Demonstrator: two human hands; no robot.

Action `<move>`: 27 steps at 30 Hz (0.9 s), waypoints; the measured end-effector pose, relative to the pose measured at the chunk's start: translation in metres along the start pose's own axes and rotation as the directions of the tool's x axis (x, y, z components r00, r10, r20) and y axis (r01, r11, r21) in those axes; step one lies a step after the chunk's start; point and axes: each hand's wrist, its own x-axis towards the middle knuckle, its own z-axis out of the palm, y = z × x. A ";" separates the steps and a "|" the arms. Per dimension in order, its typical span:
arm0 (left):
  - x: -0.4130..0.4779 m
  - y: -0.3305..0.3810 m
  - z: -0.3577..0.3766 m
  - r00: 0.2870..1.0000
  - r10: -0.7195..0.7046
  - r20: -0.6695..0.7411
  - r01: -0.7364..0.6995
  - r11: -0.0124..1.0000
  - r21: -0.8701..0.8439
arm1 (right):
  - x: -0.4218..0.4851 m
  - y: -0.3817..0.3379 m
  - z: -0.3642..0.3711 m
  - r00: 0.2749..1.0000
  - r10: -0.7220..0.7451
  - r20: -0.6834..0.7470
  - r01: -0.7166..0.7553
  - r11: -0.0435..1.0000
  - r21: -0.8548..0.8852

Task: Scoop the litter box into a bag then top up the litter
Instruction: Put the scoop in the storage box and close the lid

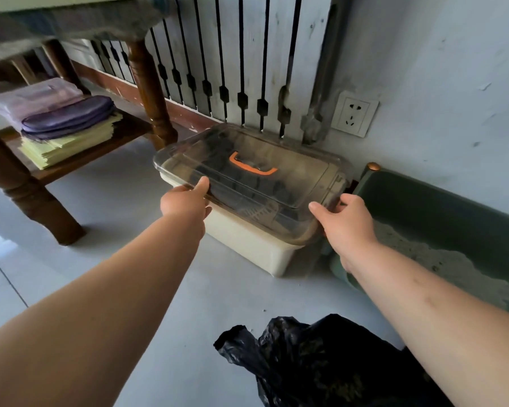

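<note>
A cream storage bin (256, 248) stands on the floor by the wall, covered by a clear lid (306, 174) with an orange handle (252, 165). My left hand (185, 201) grips the lid's near left edge, thumb on top. My right hand (346, 221) grips its near right corner. Right of the bin sits a green litter box (441, 207) holding pale grey litter (441, 262). A crumpled black plastic bag (321, 362) lies on the floor at the bottom centre. What the bin holds is dim through the lid.
A dark wooden table (150, 83) stands at the left, with folded cloths and papers (62, 124) on its lower shelf. A slatted radiator cover (241, 54) and a wall socket (354, 113) are behind the bin. The floor (115, 218) is pale grey tile.
</note>
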 end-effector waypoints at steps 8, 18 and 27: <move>0.023 -0.015 0.001 0.999 0.034 -0.035 -0.027 0.984 0.176 | 0.004 0.004 0.007 0.997 -0.081 -0.019 0.078 0.989 -0.128; 0.030 -0.015 0.005 0.996 -0.094 0.001 0.094 0.996 -0.004 | 0.018 0.009 0.005 0.998 0.006 0.064 0.010 0.969 -0.245; 0.036 -0.017 -0.003 0.995 -0.095 -0.016 0.096 0.994 0.045 | 0.017 0.018 0.019 0.992 0.094 0.086 -0.090 0.995 -0.049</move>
